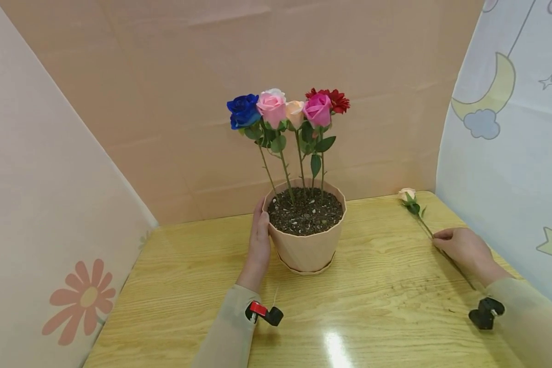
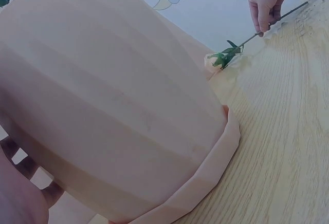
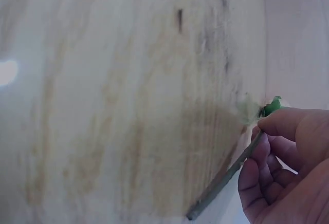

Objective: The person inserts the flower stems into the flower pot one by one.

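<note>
A pale pink flower pot [image 1: 305, 250] full of dark soil [image 1: 303, 217] stands on a matching saucer [image 1: 305, 272]. Planted in it are a blue rose [image 1: 244, 111], a light pink rose [image 1: 272, 108], a peach rose [image 1: 295, 113], a magenta rose [image 1: 318, 110] and a red flower [image 1: 338, 101]. My left hand [image 1: 259, 240] rests against the pot's left side, its fingers partly hidden behind the pot. To the right, my right hand [image 1: 464, 250] pinches the stem of a cream rose [image 1: 407, 194] between thumb and fingers, low over the table; its cut end [image 3: 193, 216] points back toward me.
The yellow wooden table [image 1: 188, 286] has a few dark crumbs [image 1: 407, 291] near its right side. A tan backdrop [image 1: 188, 128] rises behind it. Patterned walls stand left [image 1: 50, 204] and right [image 1: 501, 179], the right one close beside my right hand.
</note>
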`<state>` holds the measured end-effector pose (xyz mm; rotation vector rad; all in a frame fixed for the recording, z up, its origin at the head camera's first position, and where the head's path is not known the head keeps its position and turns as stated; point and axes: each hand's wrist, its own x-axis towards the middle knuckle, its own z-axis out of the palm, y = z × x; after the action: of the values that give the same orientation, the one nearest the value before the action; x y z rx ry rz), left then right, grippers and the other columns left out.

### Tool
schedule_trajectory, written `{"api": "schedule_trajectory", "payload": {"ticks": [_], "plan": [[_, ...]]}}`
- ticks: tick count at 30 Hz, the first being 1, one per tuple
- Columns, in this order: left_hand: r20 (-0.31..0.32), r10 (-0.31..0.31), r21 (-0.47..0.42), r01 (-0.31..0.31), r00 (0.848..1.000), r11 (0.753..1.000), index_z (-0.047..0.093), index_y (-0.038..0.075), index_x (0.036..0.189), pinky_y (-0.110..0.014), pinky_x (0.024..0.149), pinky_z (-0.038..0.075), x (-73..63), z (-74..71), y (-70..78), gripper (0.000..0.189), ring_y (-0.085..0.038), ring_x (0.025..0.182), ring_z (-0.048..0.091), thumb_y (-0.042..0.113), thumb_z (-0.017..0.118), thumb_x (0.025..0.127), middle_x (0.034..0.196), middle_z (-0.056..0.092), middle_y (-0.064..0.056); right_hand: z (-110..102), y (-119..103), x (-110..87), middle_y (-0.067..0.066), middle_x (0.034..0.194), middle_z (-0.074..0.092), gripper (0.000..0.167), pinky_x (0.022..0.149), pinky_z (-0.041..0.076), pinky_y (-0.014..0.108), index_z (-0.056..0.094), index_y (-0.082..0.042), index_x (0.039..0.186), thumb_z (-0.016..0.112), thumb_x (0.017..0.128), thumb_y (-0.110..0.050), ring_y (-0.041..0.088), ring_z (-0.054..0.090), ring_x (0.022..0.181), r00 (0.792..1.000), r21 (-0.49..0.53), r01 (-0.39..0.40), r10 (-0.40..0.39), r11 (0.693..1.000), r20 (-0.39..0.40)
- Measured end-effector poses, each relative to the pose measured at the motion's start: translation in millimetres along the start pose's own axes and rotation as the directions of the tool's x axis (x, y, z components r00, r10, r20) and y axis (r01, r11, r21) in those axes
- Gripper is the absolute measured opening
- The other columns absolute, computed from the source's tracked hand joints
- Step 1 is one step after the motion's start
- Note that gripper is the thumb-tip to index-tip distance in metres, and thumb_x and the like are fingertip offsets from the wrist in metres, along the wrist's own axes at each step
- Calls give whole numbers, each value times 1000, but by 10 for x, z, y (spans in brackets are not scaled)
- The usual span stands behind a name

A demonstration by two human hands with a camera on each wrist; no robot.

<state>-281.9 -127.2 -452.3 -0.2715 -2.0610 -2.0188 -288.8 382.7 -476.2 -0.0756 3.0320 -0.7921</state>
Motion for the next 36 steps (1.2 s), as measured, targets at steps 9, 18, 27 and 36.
{"api": "schedule_trajectory", "payload": {"ticks": [9,18,27,36], "plan": [[-3,2,9,-2,1000,1000,25,27,177,-65,131,15,-5,-4,-12,60,-31,168,12,45,28,120,183,17,-2,-58,-195,-36,39,131,68,46,88,54,67,68,15,135,59,112,-24,61,64,115,999,49,19,-18,999,-36],[5,10,8,-10,1000,1000,26,33,176,-66,131,14,-8,2,0,57,-28,168,12,46,29,120,182,18,1,-152,-549,-46,30,122,74,45,73,56,40,67,10,137,57,114,-27,47,70,106,990,131,64,-46,989,-135],[10,-8,-11,8,1000,1000,25,30,176,-65,131,12,-34,1,20,58,-30,168,11,45,30,120,183,16,-1,-214,-905,-83,22,119,75,45,66,52,24,69,5,137,60,114,-32,2,65,87,974,213,114,-67,970,-219],[8,-15,10,15,1000,1000,23,30,177,-67,131,12,-30,-5,32,58,-31,168,10,41,30,121,183,16,-1,-298,-1287,-109,14,116,76,48,71,53,16,69,4,139,62,113,-36,-9,64,84,963,310,153,-71,938,-259]]}}
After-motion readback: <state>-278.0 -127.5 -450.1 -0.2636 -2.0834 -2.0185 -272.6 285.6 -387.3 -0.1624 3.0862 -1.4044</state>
